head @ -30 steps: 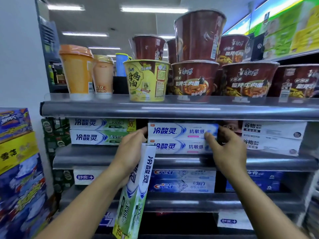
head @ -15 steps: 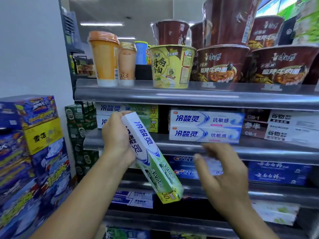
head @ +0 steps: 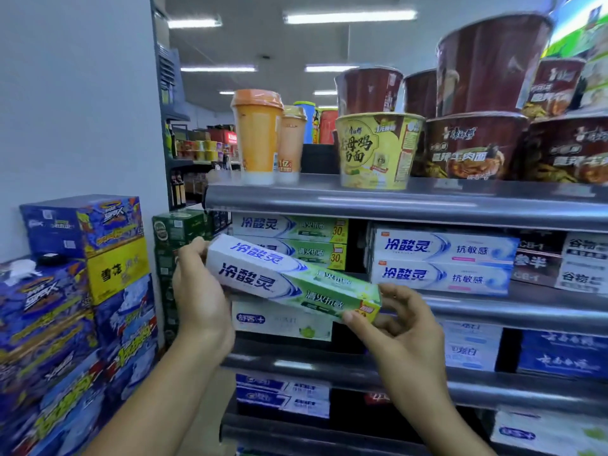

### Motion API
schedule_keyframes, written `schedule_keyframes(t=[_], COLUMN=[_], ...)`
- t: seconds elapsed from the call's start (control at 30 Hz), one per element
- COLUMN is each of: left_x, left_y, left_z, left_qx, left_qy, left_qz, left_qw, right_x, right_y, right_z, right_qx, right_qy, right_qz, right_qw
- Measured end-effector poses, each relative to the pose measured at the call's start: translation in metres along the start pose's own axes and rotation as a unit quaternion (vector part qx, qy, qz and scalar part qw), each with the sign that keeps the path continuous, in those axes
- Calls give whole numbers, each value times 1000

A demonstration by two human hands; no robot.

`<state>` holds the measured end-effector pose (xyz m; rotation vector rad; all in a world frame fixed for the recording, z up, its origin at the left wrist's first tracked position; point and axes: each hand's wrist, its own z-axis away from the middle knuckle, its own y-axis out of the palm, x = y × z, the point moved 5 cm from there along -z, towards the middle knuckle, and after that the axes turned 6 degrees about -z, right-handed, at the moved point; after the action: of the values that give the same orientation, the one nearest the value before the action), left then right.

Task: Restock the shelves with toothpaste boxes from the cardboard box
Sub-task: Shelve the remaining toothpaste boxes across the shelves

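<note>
A white-and-green toothpaste box (head: 289, 278) lies almost level in front of the second shelf (head: 493, 307), its right end a little lower. My left hand (head: 200, 291) grips its left end and my right hand (head: 401, 324) pinches its right end. Behind it, two matching green boxes (head: 316, 238) are stacked on that shelf. Two white-and-blue toothpaste boxes (head: 444, 261) are stacked to their right. The cardboard box is out of view.
Instant noodle cups (head: 378, 149) and drink cups (head: 258, 133) stand on the top shelf (head: 394, 202). Lower shelves hold more toothpaste boxes (head: 283, 320). Blue and yellow drink cases (head: 82, 291) are stacked at the left against a white wall.
My left hand swung the green box up from hanging steeply to nearly level. My right hand came in and took hold of its right end. The view shifted left.
</note>
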<state>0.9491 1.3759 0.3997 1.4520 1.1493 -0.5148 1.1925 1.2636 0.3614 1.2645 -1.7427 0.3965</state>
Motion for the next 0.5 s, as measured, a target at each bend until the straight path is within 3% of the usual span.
schedule_keyframes(t=[0.13,0.23,0.33,0.5], left_x=[-15,-15,-12,5], left_y=[-17,-26,-32,-29], left_z=[-11,-24,-46,-80], left_qx=[104,123,108,117], left_qy=[122,174,177,129], left_qz=[-81,-196,-272,-309], left_qw=[984,957,940,935], right_x=[12,18,24,23], right_y=[14,27,40,57], right_z=[-26,-41,-53,-72], right_qx=[-8,-1,-10,-29], right_qy=[-35,-58,-97,-117], right_qz=[34,95,197,334], right_qw=[999,994,976,935])
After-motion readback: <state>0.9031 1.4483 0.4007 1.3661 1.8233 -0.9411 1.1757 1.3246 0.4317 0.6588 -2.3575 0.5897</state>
